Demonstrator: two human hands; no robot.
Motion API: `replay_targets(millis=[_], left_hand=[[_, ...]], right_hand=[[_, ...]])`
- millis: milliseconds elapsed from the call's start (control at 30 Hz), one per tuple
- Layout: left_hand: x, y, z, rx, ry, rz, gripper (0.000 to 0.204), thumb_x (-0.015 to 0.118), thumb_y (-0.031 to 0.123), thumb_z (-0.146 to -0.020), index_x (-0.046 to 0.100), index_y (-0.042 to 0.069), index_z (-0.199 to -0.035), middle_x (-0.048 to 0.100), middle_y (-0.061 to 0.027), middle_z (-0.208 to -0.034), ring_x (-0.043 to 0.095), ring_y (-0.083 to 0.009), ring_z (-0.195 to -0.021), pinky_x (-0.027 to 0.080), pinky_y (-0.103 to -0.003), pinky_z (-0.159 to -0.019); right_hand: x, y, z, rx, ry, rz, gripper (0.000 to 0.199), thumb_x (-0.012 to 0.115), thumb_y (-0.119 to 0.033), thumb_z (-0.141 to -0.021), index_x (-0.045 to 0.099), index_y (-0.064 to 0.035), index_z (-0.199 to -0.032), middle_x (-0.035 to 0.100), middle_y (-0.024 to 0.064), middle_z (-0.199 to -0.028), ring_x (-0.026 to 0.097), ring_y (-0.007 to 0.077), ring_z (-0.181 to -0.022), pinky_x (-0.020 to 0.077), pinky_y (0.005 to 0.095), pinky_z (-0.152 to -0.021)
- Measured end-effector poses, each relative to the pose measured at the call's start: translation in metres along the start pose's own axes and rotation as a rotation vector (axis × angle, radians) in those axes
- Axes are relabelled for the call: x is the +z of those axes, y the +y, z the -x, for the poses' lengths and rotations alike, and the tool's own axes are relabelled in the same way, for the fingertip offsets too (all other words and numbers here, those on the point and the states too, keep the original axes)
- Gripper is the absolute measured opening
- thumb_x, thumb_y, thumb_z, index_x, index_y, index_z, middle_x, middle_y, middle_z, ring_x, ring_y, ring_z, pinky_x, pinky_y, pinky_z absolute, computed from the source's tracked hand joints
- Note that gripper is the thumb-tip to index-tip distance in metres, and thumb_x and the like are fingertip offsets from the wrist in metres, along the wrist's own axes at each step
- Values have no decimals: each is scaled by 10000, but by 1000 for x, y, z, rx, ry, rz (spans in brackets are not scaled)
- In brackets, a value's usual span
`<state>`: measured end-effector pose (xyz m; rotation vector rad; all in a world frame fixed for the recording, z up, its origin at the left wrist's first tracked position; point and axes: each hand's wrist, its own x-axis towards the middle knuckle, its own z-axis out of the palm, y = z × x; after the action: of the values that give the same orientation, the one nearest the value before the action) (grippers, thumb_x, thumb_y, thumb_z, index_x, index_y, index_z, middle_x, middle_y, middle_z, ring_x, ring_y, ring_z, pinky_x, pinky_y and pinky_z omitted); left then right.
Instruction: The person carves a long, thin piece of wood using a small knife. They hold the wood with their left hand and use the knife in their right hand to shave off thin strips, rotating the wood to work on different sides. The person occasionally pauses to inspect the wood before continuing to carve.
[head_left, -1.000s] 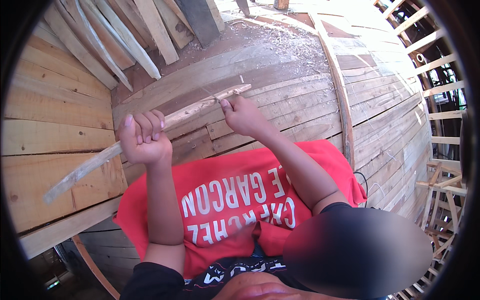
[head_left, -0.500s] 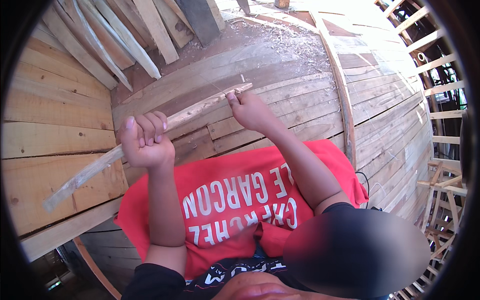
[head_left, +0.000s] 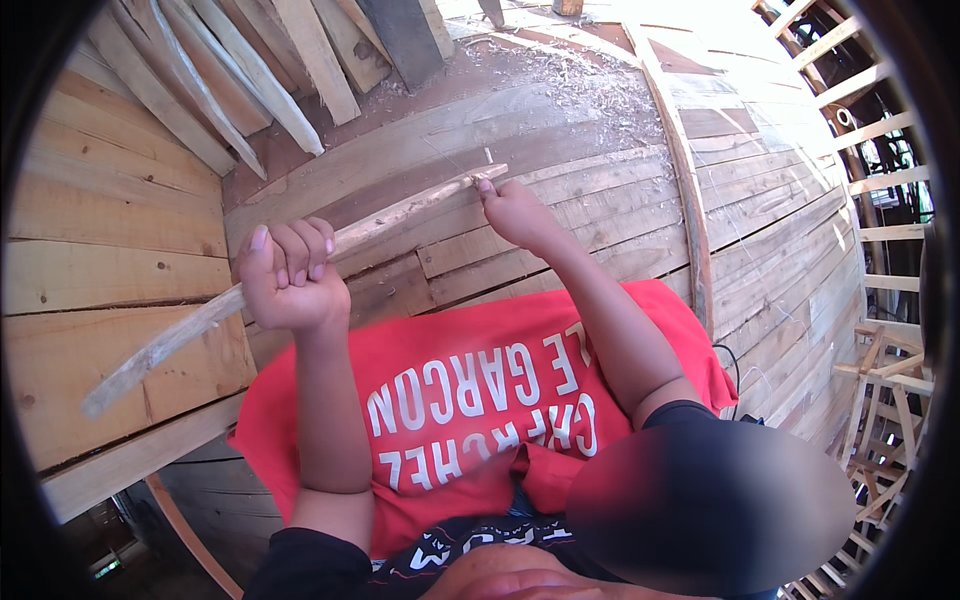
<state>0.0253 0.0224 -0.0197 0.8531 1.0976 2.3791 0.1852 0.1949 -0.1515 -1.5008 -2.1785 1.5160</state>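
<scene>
My left hand [head_left: 293, 277] is wrapped round a long, pale wooden stick [head_left: 400, 212], which slants from lower left up to the right. The lower part of the stick is greyish, while the upper part looks freshly bared. At its upper end my right hand [head_left: 515, 213] is closed in a pinch against the wood. A faint thin strand [head_left: 445, 155] runs from near those fingertips up to the left; what the fingers hold is too small to make out. A short thin peg [head_left: 488, 156] sticks up beside the stick's tip.
A red cloth with white lettering [head_left: 480, 390] covers my lap. Several rough wooden slats [head_left: 240, 85] lean at the upper left beside a plank wall [head_left: 110, 260]. Wood shavings [head_left: 600, 95] litter the plank floor [head_left: 570, 200], and a long batten [head_left: 680, 170] crosses it at right.
My right hand has slid slightly right along the stick toward its tip, and the thin strand has shifted with it. My left hand keeps its grip in nearly the same place.
</scene>
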Motion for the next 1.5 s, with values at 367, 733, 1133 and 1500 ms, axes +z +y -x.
replay_targets(millis=[367, 733, 1133, 1500], left_hand=[[-4, 7, -3, -23, 166, 16, 374, 442, 172, -900, 251, 201, -579, 228, 25, -479, 227, -114, -426, 338, -318, -541], [5, 0, 2, -18, 71, 7, 380, 425, 169, -918, 247, 197, -584, 240, 20, -475, 228, -114, -419, 332, -314, -526], [-4, 5, 0, -3, 56, -31, 394, 417, 184, -916, 238, 189, -565, 228, 17, -470, 226, -111, -424, 330, -314, -528], [2, 1, 3, 3, -12, -10, 406, 404, 184, -927, 230, 189, -560, 231, 16, -471, 229, -113, -426, 328, -317, -532]], right_hand=[[-5, -31, 27, -163, -132, -199, 588, 424, -418, -1032, 541, 50, -696, 620, 220, -710, 633, 363, -635, 493, 479, -653], [10, -10, 20, -205, 19, -21, 564, 413, -387, -1035, 555, 63, -727, 586, 264, -664, 610, 417, -656, 457, 518, -662], [9, -35, 40, -448, 55, -31, 545, 424, -356, -1033, 585, 75, -742, 592, 281, -658, 623, 453, -691, 457, 527, -659], [18, -5, 27, -419, 181, -49, 514, 421, -351, -1039, 560, 55, -755, 570, 245, -657, 555, 419, -650, 429, 502, -622]])
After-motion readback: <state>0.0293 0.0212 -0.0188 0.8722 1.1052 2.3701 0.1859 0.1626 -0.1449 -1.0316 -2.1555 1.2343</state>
